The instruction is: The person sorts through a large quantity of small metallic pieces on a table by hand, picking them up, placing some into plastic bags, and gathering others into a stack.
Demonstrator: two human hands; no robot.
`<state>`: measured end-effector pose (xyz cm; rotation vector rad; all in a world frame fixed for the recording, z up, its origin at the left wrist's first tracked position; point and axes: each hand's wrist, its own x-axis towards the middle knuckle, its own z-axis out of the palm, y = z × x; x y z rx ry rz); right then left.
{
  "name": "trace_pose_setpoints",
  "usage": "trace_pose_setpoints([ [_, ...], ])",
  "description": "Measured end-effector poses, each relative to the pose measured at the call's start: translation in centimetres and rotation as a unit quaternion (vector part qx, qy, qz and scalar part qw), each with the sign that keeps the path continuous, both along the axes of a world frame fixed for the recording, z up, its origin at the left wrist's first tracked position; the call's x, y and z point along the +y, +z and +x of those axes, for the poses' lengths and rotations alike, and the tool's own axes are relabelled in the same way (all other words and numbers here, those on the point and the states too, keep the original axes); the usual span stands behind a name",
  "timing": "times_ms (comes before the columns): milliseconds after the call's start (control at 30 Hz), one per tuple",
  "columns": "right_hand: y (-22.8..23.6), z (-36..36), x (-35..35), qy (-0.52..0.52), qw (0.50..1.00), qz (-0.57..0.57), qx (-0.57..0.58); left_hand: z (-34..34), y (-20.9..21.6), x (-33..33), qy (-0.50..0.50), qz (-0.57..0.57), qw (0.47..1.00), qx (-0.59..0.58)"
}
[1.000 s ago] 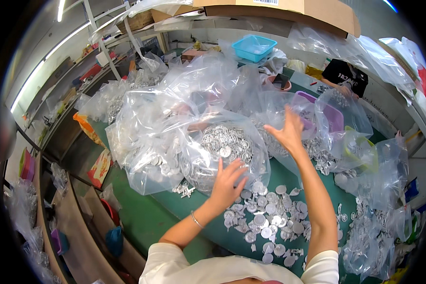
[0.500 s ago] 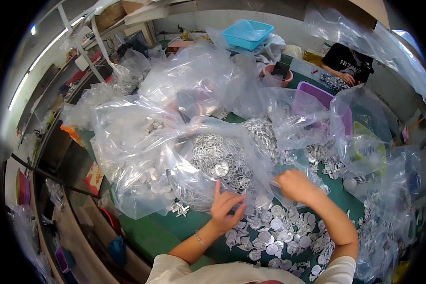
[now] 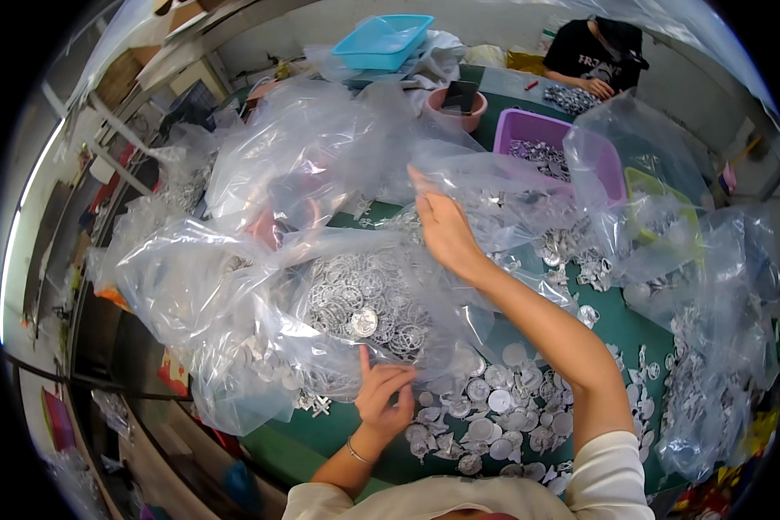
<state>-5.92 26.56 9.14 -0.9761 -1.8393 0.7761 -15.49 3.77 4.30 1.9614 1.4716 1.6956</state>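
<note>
A clear plastic bag (image 3: 277,325) lies spread in front of me, full of silvery ring-shaped metal pieces (image 3: 355,282). One round metal medallion (image 3: 364,322) rests on top of them. At the bag's near edge is my left hand (image 3: 383,399), its index finger stretched toward the medallion and its other fingers loosely bent. My right hand (image 3: 446,227) reaches over the bag's far right side, fingers stretched out against the clear film; the fingertips are partly blurred by it. Several loose metal medallions (image 3: 498,400) lie on the green table (image 3: 611,325) between my forearms.
More clear bags (image 3: 312,130) are heaped behind and at the right. A purple bin (image 3: 600,165) holds small metal parts. Farther back are a pink pot (image 3: 455,108) with a dark phone-like object and a blue basket (image 3: 383,42). Another person (image 3: 594,56) works at the far right.
My right hand has moved from the bag's near right side to its far side, and its fist has straightened out. The left hand stays at the near edge. The whole view has shifted.
</note>
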Motion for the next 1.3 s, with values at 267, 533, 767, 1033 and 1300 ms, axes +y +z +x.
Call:
trace_pose_setpoints([
  [267, 7.5, 6.7, 6.4, -0.088, 0.972, -0.092, 0.196, 0.1, -0.3, -0.1, 0.021, -0.007, 1.000, 0.010],
  [533, 12.1, 12.0, 11.0, -0.052, 0.967, -0.052, 0.244, 0.2, 0.0, 0.1, 0.013, -0.008, 1.000, 0.016],
  [767, 12.6, 11.3, 16.6, -0.017, 0.956, -0.037, 0.290, 0.1, -0.3, 0.2, 0.010, -0.013, 1.000, 0.006],
  [1033, 13.3, 13.2, 19.4, -0.098, 0.932, -0.081, 0.339, -0.2, -0.4, -0.1, 0.003, -0.022, 1.000, 0.002],
  [1300, 12.6, 13.2, 16.7, -0.034, 0.948, -0.052, 0.312, -0.2, -0.6, -0.1, 0.001, -0.015, 1.000, 0.003],
])
